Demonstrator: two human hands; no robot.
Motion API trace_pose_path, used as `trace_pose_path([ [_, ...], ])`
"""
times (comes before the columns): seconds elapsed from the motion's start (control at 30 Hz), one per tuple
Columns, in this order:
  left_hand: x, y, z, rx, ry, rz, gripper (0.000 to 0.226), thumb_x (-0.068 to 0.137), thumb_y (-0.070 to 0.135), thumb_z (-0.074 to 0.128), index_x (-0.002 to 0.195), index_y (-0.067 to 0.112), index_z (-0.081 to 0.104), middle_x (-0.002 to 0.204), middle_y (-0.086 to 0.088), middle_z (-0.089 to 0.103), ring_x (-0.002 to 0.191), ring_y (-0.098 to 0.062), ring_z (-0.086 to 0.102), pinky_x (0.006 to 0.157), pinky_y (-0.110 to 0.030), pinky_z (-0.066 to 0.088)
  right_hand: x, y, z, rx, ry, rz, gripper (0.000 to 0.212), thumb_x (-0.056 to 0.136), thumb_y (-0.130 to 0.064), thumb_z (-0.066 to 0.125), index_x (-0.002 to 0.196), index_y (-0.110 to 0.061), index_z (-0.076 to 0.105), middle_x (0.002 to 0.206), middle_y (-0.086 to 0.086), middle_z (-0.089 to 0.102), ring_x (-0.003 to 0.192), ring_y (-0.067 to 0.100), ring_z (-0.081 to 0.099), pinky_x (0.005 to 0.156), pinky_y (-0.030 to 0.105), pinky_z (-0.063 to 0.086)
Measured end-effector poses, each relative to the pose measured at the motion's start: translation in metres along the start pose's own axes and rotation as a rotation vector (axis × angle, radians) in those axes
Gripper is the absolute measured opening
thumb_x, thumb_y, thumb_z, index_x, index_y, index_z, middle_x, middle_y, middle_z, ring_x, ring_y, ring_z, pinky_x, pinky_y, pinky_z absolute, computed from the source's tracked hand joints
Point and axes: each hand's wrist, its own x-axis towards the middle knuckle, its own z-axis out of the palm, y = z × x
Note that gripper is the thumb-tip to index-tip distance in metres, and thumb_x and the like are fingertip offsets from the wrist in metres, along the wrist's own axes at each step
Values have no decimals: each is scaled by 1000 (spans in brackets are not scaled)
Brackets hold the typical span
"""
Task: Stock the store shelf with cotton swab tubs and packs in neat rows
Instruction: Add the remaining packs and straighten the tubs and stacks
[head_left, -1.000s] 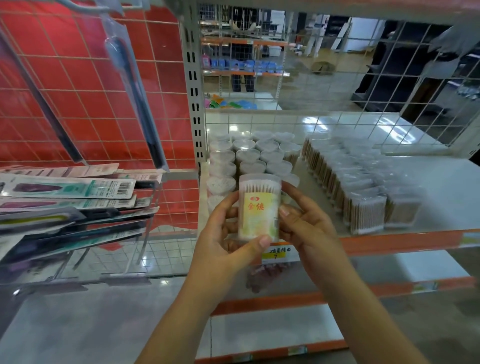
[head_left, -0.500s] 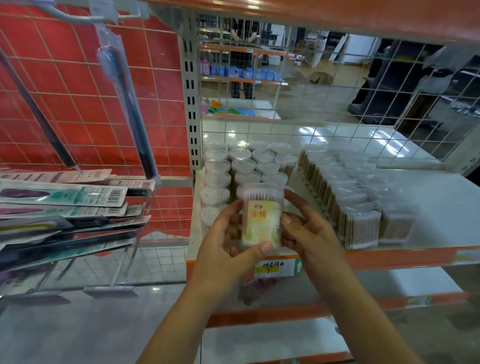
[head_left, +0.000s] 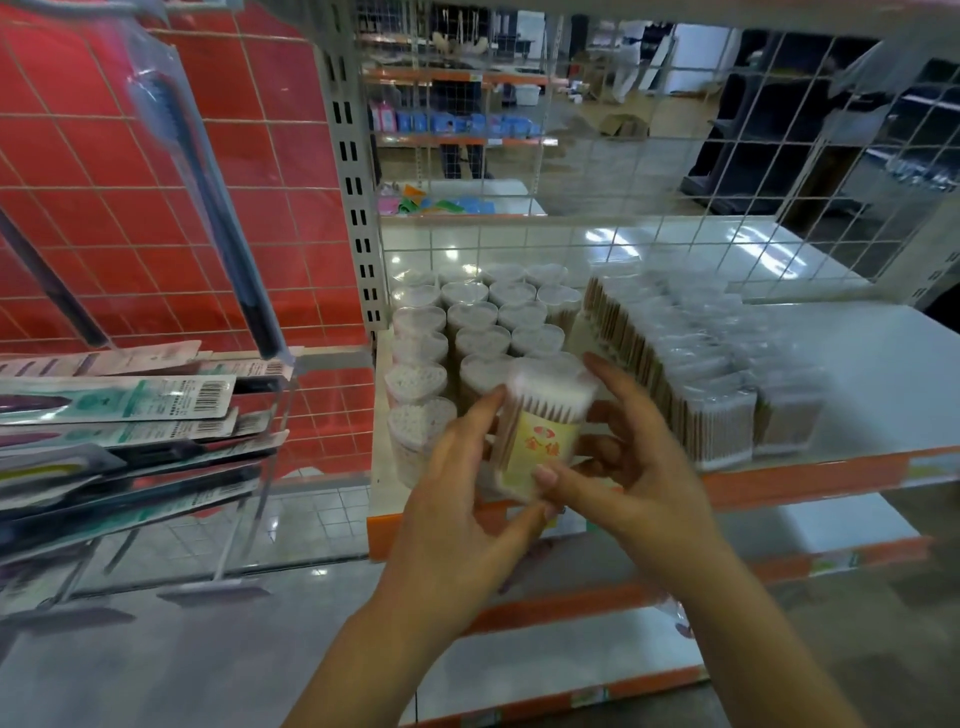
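Note:
A clear cotton swab tub (head_left: 543, 426) with a yellow label is tilted slightly right, just above the front edge of the white shelf (head_left: 862, 374). My left hand (head_left: 462, 499) grips its left side and bottom. My right hand (head_left: 628, 467) holds its right side, fingers curled round the back. Behind it stand several rows of matching tubs (head_left: 467, 322) with white lids. To their right, flat packs of swabs (head_left: 696, 369) stand in rows.
A wire grid back panel (head_left: 675, 156) closes the shelf's rear. The shelf's orange front rail (head_left: 810, 475) runs right. Left of the upright post (head_left: 353, 171), packaged toothbrushes (head_left: 119, 405) hang on hooks before a red grid wall. Lower shelves lie below.
The tub has moved forward toward the front of the tub rows and now tilts slightly right. My view has dropped closer to the shelf.

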Motion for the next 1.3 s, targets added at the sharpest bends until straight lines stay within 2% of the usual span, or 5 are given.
trace_pose_path([
  [0.3,20,-26,-14,425,221,216,38,81,33,51,110,12,64,109,8,51,104,-7,46,92,-5,31,16,27,-33,-213,186,-74,74,65,-23,80,118,-50,37,111,-36,52,101,-1,56,77,14,49],
  [0.67,21,-59,-34,755,284,250,29,81,17,48,85,2,72,89,-14,66,88,-19,48,81,-19,34,21,90,-19,-113,121,75,71,74,3,71,114,-45,37,114,-10,51,107,18,56,80,34,54],
  [0.9,21,-64,-33,782,283,263,29,81,17,48,82,3,74,87,-10,68,87,-17,50,81,-16,33,18,103,-13,-163,137,65,77,74,-3,73,127,-40,31,114,-6,54,102,-3,56,74,16,53],
  [1.07,21,-63,-32,764,298,271,27,81,16,50,83,2,73,87,-10,68,87,-16,50,80,-17,35,18,108,-14,-226,157,33,77,74,-8,75,125,-45,31,124,1,52,111,10,55,85,34,54],
  [1.3,27,-52,-35,719,218,200,35,82,25,47,92,3,73,94,-12,67,88,-19,53,78,-18,36,17,99,-13,-290,245,-186,60,77,-39,60,131,-34,36,132,-1,42,122,4,43,95,10,36],
])
